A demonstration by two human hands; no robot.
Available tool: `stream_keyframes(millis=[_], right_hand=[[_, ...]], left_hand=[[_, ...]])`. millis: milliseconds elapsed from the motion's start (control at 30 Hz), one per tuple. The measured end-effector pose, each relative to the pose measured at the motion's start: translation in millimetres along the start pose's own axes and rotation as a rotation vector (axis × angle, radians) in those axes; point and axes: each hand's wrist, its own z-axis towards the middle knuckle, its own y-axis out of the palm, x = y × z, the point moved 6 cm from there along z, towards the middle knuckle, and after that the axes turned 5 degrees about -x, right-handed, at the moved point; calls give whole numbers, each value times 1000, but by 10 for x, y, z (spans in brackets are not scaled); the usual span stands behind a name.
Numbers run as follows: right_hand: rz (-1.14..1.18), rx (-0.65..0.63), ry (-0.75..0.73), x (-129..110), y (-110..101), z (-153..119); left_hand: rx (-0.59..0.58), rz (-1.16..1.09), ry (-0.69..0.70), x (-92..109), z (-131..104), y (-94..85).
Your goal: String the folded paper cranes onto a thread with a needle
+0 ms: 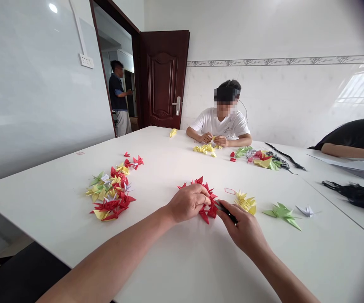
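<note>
My left hand (190, 203) is closed over a cluster of red folded paper cranes (204, 213), its fingertips pressed on them; which piece it grips is hidden. My right hand (243, 223) is wrapped round a black-handled tool (228, 211), whose tip reaches the right edge of the red cluster. Just beyond the right hand lies a pile of yellow paper cranes (245, 203). Green cranes (283, 213) and a pale crane (307, 211) are farther right. A mixed pile of red, yellow, green and white cranes (111, 193) lies to the left.
Across the white table (156, 252), a person in a white shirt (221, 122) handles yellow cranes (205, 149). More coloured cranes (266, 159) and a black strap (285, 155) lie near them. Papers (343, 163) and black cords (355, 193) are at right, beside another person's arm (349, 150).
</note>
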Motion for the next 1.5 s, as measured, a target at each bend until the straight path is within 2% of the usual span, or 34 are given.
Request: stream_keyframes(millis=[400, 633, 933, 1500], right_hand=[[-17, -42, 7, 33, 24, 5], [-29, -18, -12, 26, 24, 2], [-20, -55, 5, 39, 40, 5], [-51, -39, -15, 0, 21, 4]], left_hand=[[-11, -6, -6, -18, -2, 14], [-33, 8, -18, -9, 3, 20], [1, 4, 12, 12, 4, -5], [-6, -11, 2, -5, -2, 9]])
